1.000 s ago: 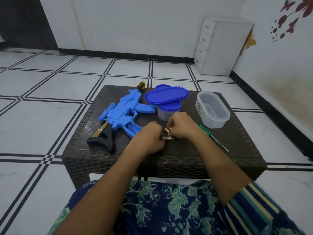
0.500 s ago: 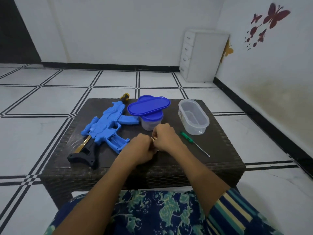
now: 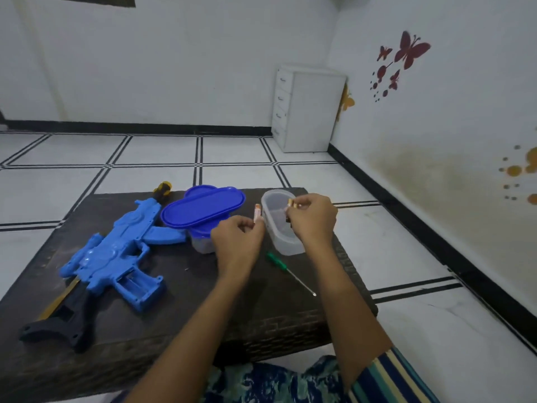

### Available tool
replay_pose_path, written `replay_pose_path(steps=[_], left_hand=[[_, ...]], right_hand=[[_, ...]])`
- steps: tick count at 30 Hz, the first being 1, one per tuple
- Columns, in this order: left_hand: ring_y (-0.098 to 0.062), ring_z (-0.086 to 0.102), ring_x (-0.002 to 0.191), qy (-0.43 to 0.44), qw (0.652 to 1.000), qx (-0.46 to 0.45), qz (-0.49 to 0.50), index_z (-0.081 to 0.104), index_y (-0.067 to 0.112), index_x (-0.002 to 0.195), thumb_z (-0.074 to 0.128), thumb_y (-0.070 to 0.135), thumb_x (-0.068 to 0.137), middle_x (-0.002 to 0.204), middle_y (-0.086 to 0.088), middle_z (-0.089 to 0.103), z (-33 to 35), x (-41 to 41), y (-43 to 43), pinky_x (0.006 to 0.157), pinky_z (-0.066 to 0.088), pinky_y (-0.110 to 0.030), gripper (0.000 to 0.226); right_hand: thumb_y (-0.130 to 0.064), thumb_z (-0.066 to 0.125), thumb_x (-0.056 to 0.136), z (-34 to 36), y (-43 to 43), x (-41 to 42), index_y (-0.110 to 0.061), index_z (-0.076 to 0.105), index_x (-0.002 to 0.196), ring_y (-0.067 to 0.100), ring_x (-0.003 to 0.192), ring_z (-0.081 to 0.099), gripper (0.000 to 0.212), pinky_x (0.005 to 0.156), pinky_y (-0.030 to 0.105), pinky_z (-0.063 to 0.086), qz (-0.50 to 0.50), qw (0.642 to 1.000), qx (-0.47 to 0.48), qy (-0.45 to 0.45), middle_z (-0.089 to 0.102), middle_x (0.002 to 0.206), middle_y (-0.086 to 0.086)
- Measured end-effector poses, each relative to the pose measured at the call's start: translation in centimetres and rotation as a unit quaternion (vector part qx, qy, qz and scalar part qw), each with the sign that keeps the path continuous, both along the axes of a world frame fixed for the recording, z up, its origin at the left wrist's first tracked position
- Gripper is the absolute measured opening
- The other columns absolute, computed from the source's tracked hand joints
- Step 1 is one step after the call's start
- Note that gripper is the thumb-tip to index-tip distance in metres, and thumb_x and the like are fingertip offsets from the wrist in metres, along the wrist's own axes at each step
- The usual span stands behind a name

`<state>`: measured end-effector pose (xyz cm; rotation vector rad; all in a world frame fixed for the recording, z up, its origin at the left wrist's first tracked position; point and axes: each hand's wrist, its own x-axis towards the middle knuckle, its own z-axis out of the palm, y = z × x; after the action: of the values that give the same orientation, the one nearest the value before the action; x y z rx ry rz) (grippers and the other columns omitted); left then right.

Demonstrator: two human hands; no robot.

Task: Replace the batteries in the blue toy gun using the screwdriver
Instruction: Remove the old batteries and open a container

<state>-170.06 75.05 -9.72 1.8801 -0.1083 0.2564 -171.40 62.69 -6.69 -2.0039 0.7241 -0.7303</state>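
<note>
The blue toy gun (image 3: 114,257) lies on its side on the left of the dark wicker table (image 3: 261,309), its grip compartment open toward me. My left hand (image 3: 236,242) pinches a battery (image 3: 257,212) upright just left of the clear tub (image 3: 280,225). My right hand (image 3: 312,218) pinches another battery (image 3: 291,203) over the open tub. The green-handled screwdriver (image 3: 286,269) lies on the table between my forearms.
A blue lid (image 3: 203,206) rests on a second small tub (image 3: 202,242) behind the gun. A white drawer cabinet (image 3: 306,107) stands in the far corner. The tiled floor surrounds the low table.
Both hands rose from the table's front middle and moved back right to the clear tub, splitting apart with one battery in each. The head turned left and up.
</note>
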Motion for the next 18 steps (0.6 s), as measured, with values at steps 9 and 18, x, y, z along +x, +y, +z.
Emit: replay_pose_path(steps=[9,18], left_hand=[[-0.005,0.062,0.061,-0.051,0.999,-0.011,0.006,0.074,0.015,0.087,0.067,0.033,0.085,0.066,0.008,0.065,-1.9,0.7,-6.2,0.058,0.055,-0.026,0.019],[-0.007,0.065,0.068,-0.076,0.994,0.067,-0.038,0.073,0.015,0.099,0.063,0.043,0.085,0.081,0.002,0.072,-3.7,2.1,-5.6,0.065,0.058,-0.029,0.033]], right_hand=[[-0.023,0.069,0.089,-2.5,-1.7,0.3,-0.008,0.070,0.110,0.011,0.079,0.059,0.026,0.064,0.017,0.044,0.033,0.994,-0.097,0.026,0.071,0.102,0.008],[-0.017,0.052,0.098,-3.2,-2.1,-0.2,-0.007,0.071,0.106,0.013,0.084,0.063,0.023,0.068,0.013,0.045,0.061,0.992,-0.114,-0.002,0.070,0.095,0.005]])
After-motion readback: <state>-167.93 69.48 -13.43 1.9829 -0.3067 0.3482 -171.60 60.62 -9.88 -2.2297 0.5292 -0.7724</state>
